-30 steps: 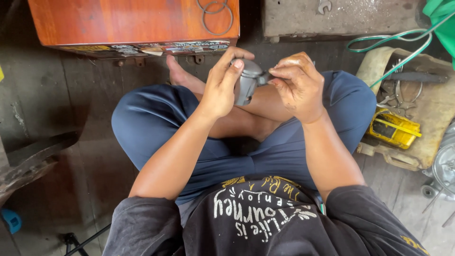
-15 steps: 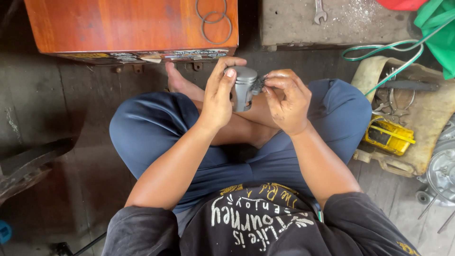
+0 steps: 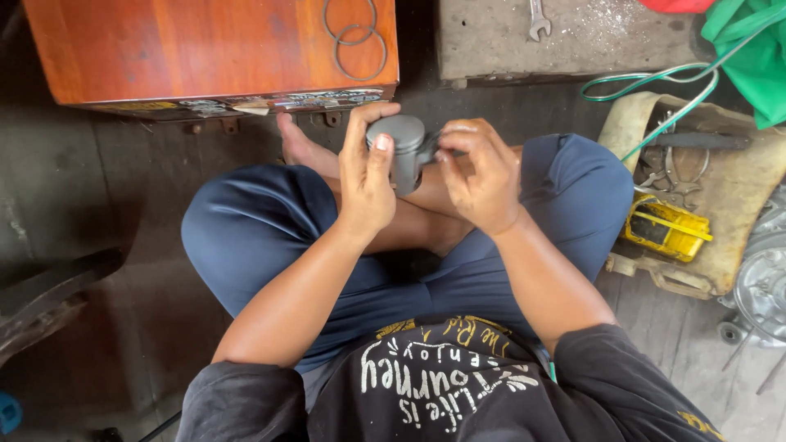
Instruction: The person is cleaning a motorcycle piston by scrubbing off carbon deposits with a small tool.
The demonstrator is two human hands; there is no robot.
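The left hand (image 3: 366,184) wraps its fingers (image 3: 381,155) closed around a grey metal cylinder (image 3: 399,147) — a piston, by its shape — held above the crossed legs, just in front of the orange wooden box (image 3: 205,49). The right hand (image 3: 483,176) pinches at the cylinder's side, fingertips curled shut; what they grip is too small and hidden to make out. Two thin metal rings (image 3: 356,37) lie on the box's top — the box's far edge is cut off by the frame.
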